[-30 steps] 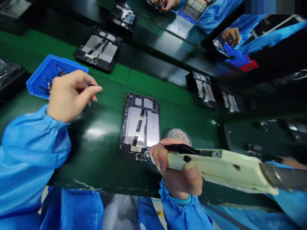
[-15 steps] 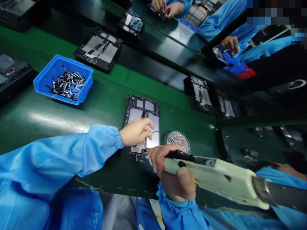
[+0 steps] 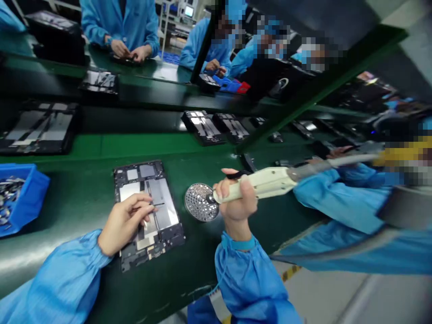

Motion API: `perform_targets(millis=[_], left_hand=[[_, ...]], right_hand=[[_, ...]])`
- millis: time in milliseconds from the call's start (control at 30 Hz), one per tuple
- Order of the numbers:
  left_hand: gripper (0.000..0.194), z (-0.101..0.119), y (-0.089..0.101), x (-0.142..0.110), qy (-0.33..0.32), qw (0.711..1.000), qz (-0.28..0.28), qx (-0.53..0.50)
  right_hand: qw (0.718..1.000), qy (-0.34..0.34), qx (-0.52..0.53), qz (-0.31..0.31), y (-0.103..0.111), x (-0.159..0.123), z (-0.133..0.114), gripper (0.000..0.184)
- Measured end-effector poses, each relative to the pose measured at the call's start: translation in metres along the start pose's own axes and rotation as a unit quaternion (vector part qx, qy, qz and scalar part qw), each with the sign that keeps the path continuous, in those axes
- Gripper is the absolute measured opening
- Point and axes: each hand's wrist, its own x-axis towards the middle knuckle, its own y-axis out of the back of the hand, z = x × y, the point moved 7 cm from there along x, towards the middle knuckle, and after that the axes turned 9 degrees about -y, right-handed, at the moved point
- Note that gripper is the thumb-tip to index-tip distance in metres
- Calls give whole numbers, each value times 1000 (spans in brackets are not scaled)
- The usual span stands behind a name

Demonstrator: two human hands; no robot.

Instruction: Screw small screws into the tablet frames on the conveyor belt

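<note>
Open tablet (image 3: 168, 211) lies flat beneath the left hand (image 3: 126, 220), with the round dish (image 3: 197, 204) of small metal pieces just beyond its edge, between the two hands. Half a second ago the tip of the pale power tool (image 3: 275, 181) was at the tablet's near edge; now it is over the dish's rim beside the right hand (image 3: 238, 200), so the tool seems to have left the tablet for the small pieces, probably between two fastenings. The left hand remains over the tablet, wrist low and fingers bent, thumb and forefinger pinched, with a thin dark strip (image 3: 160, 204) poking out from the fingertips; whether they touch the panel I cannot tell. The right hand is wrapped around the tool's front, forearm rising from below. The blue bin (image 3: 38, 193) sits left of the left hand
</note>
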Motion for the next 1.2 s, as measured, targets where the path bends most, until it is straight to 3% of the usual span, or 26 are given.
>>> perform_targets(millis=[67,267,367,567,933,1200], left_hand=[[42,4,12,0,-11,999,27,30],[32,9,58,10,-26,983,134,124],[34,12,72,14,-26,974,170,147],[35,15,78,15,-31,967,207,144],[34,1,84,18,-44,971,202,116],[32,-5,109,44,-36,964,255,65]], right_hand=[[1000,-6,11,28,5,3,10,47],[999,-42,0,23,2,-2,26,42],[998,-50,-12,20,3,0,28,41],[998,-57,-14,22,2,2,33,40],[998,-41,-45,9,3,1,33,39],[997,-56,-50,-14,3,1,29,42]])
